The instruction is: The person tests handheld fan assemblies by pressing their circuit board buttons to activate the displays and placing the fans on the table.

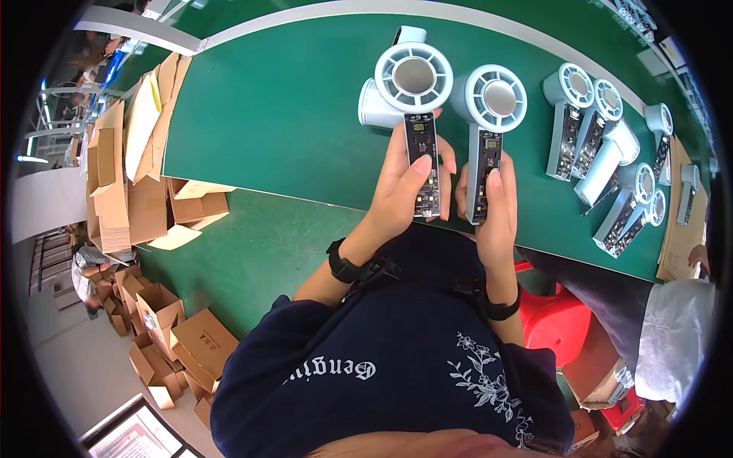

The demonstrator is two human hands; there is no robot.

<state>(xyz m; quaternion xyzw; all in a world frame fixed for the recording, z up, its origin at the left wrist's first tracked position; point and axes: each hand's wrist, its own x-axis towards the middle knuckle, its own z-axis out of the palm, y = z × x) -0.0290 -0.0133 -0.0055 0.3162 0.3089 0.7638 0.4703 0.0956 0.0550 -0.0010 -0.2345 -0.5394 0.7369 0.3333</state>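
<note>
Open cartons [169, 313] left of two held fans [414, 76]

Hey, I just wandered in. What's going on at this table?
A person is holding two pale blue fan-like devices upright, side by side: the first device in the left hand, the second device in the right hand. Both handles show bare circuit boards, with a thumb on each. More similar devices lie to the right on the green table.
</note>
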